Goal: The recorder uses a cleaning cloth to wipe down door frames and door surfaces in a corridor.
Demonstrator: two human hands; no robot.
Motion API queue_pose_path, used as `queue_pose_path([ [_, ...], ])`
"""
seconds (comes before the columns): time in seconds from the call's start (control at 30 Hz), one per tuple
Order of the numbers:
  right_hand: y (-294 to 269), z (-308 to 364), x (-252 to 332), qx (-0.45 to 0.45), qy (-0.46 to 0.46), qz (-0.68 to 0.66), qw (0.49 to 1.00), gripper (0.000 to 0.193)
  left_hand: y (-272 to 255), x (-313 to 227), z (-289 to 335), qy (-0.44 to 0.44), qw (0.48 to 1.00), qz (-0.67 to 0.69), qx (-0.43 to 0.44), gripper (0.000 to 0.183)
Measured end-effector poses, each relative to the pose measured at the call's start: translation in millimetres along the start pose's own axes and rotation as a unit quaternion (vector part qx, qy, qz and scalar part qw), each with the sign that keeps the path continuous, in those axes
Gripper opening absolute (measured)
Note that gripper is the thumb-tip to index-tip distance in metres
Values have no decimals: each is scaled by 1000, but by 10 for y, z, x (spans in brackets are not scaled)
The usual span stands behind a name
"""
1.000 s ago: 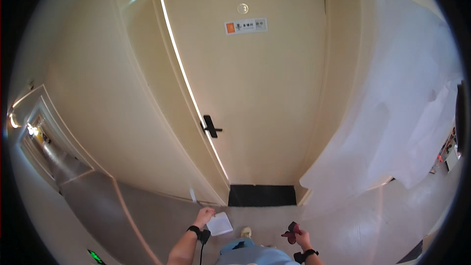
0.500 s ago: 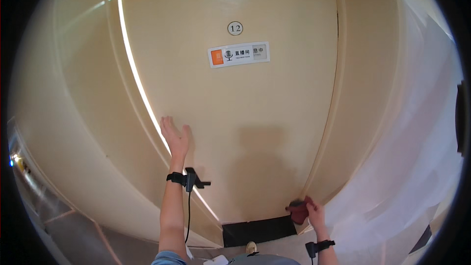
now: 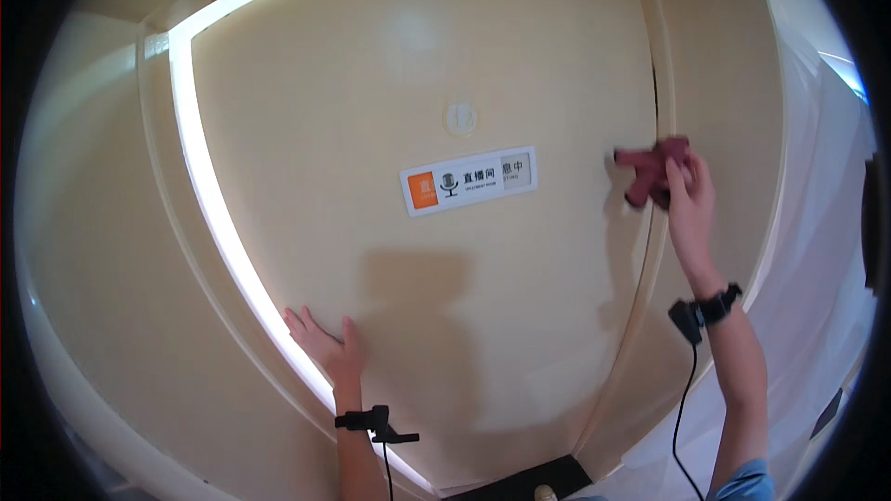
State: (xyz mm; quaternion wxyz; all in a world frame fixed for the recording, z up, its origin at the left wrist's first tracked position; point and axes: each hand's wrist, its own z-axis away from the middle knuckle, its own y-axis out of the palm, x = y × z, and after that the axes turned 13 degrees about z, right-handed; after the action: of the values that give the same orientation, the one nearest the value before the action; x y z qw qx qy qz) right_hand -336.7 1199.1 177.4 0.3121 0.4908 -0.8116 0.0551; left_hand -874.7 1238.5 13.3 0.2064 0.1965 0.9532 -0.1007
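My left hand (image 3: 320,341) lies with fingers spread on a cream door (image 3: 520,315), low down beside its left edge, where bright light comes through a gap. My right hand (image 3: 691,190) is raised near the door's right edge, closed around a dark red object (image 3: 650,170) with several stubby, rounded ends. The object is slightly blurred, so its kind is unclear. It is held in front of the door frame's inner edge; whether it touches the door I cannot tell. A white sign plate (image 3: 469,181) with an orange patch and a microphone picture sits mid-door below a round plaque (image 3: 459,117).
Cream frame panels (image 3: 121,223) flank the door on both sides. Sheer white fabric (image 3: 817,223) hangs at the right. A black mat (image 3: 520,482) lies at the door's foot, with my shoe (image 3: 545,494) by it. Cables trail from the black wrist devices (image 3: 380,422).
My right hand has risen from low by the mat to beside the door's upper right edge, carrying the dark red object. The lit gap along the left and top has widened.
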Motion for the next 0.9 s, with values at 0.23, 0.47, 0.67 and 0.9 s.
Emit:
queue_pose_path([
  [0.23,852,-1331,348,-3,-331,217,919,37,-21,264,-143,-72,976,147,-144,69],
  [0.47,1486,-2025,173,-21,-451,306,838,48,-125,498,-690,-246,888,375,-105,71],
  [0.67,1966,-1706,172,-87,-503,356,782,80,-153,397,-703,-262,924,252,-119,80],
  [0.9,1788,-770,313,196,-471,336,792,52,-42,428,-662,-272,915,266,-132,81],
])
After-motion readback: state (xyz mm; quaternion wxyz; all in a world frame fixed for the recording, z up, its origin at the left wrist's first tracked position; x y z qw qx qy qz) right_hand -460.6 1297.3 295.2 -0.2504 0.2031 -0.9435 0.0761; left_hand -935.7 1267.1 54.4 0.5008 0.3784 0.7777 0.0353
